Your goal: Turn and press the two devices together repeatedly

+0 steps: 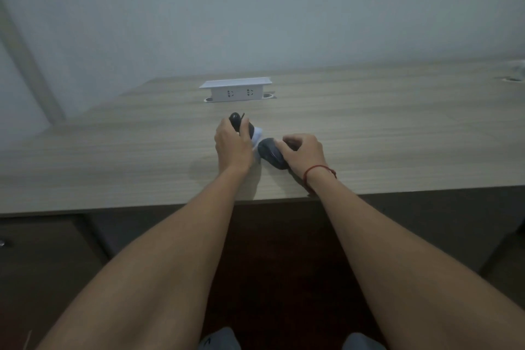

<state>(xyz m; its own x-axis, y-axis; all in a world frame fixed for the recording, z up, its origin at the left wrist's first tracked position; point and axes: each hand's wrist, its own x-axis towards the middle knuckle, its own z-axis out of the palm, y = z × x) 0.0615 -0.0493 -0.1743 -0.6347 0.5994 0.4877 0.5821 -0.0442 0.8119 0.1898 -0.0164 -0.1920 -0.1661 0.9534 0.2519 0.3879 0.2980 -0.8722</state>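
Your left hand (231,145) is curling its fingers round a small black object (236,121) with a white part (257,135) showing at its right side; what it is cannot be told. Your right hand (304,152) is gripping a dark computer mouse (271,156), fingers bent over its far side, a red string (318,170) circling that wrist. Both things are sitting just beside each other on the wooden desk (397,128), near its front edge. A white socket box (235,89) is standing farther back
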